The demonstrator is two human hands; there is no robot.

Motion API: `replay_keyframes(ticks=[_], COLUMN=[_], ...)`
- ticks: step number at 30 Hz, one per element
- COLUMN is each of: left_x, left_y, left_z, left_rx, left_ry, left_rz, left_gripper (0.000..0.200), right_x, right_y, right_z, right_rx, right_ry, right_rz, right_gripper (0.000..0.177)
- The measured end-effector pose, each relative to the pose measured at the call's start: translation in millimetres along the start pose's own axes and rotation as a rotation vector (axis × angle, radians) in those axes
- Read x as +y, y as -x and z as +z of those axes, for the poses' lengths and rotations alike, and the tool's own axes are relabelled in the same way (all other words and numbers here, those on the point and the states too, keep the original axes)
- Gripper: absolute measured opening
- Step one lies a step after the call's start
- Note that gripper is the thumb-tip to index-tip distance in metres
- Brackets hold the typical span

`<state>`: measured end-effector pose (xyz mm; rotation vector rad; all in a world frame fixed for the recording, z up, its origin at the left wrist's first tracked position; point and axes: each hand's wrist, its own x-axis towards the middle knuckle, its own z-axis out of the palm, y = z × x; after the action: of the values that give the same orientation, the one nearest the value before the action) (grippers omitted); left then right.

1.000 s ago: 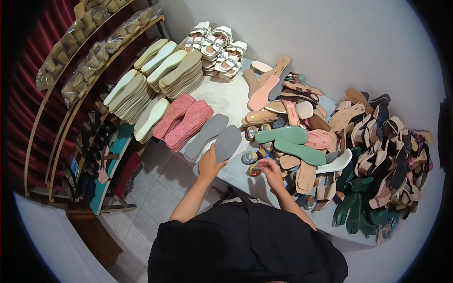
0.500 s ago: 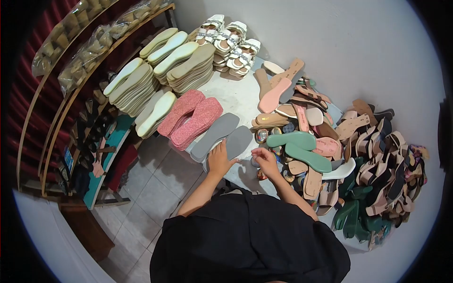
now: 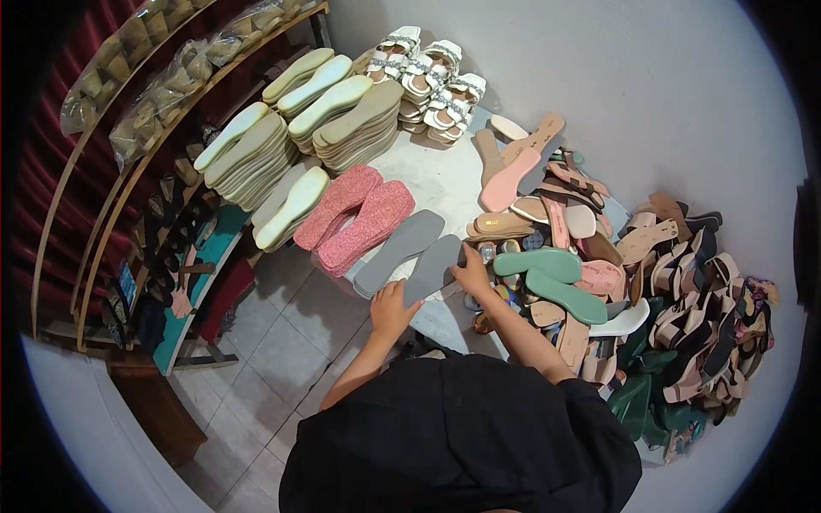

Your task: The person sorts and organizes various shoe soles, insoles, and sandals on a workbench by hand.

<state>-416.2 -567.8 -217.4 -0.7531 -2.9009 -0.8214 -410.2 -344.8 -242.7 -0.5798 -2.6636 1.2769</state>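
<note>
Two stacks of grey shoe soles lie near the table's front edge. My left hand (image 3: 392, 311) is at the lower end of the right-hand grey sole (image 3: 434, 267), its thumb and fingers closed about that end. At the sole's right edge, my right hand (image 3: 470, 274) has its fingers pressed against the side, gripping it. The other grey sole (image 3: 404, 248) lies just to the left. Beyond it are stacked pink speckled soles (image 3: 382, 221). Green soles (image 3: 560, 293) lie right of my right hand.
Tall stacks of beige soles (image 3: 359, 128) stand at the back left, beside white sandals (image 3: 453, 107). Mixed sandals and soles heap up on the right (image 3: 684, 308). At far left is a shelf rack (image 3: 128, 184) with bagged heels (image 3: 158, 120). Floor tiles (image 3: 291, 342) show below.
My right hand has moved up and left onto the grey sole's edge. My left hand has slid down to its lower end. The view has shifted slightly.
</note>
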Motion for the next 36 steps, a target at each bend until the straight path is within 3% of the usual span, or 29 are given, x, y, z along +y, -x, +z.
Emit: replay_keyframes(ticks=[12, 17, 20, 21, 24, 28, 32, 33, 36], left_x=[-3.7, -4.1, 6.4, 9.8, 24.2, 56.5, 95.0, 104.9, 134.8], left_y=[5.2, 5.6, 10.7, 13.0, 21.4, 34.9, 40.2, 40.1, 40.2], left_z=[0.2, 2.0, -8.3, -9.7, -14.3, -12.2, -1.8, 2.5, 13.3], left_rx=[-0.039, -0.057, -0.021, -0.022, -0.038, -0.086, -0.129, -0.130, -0.145], left_ry=[0.038, 0.025, 0.031, 0.032, 0.061, 0.150, 0.205, 0.227, 0.267], left_rz=[-0.010, 0.023, 0.110, 0.142, 0.241, 0.325, 0.490, 0.530, 0.621], left_gripper=[0.062, 0.067, 0.064, 0.062, 0.055, 0.047, 0.040, 0.038, 0.036], right_x=[-11.3, -8.5, -30.0, -23.1, -4.7, -4.3, 15.5, 9.9, 29.4], right_y=[2.6, 30.8, 74.1, 88.7, 129.7, 182.8, 218.9, 226.7, 244.0], right_z=[-17.5, -26.6, -68.3, -73.3, -99.3, -141.4, -156.9, -167.6, -185.9], right_rx=[-0.102, -0.036, -0.156, -0.027, 0.089, 0.186, 0.449, 0.479, 0.674], right_ry=[0.020, -0.015, -0.228, -0.155, -0.215, -0.137, -0.072, -0.171, 0.073], right_rz=[-0.064, -0.193, -0.044, -0.172, -0.150, 0.072, -0.021, 0.058, 0.176], right_gripper=[0.070, 0.067, 0.064, 0.059, 0.054, 0.045, 0.040, 0.037, 0.037])
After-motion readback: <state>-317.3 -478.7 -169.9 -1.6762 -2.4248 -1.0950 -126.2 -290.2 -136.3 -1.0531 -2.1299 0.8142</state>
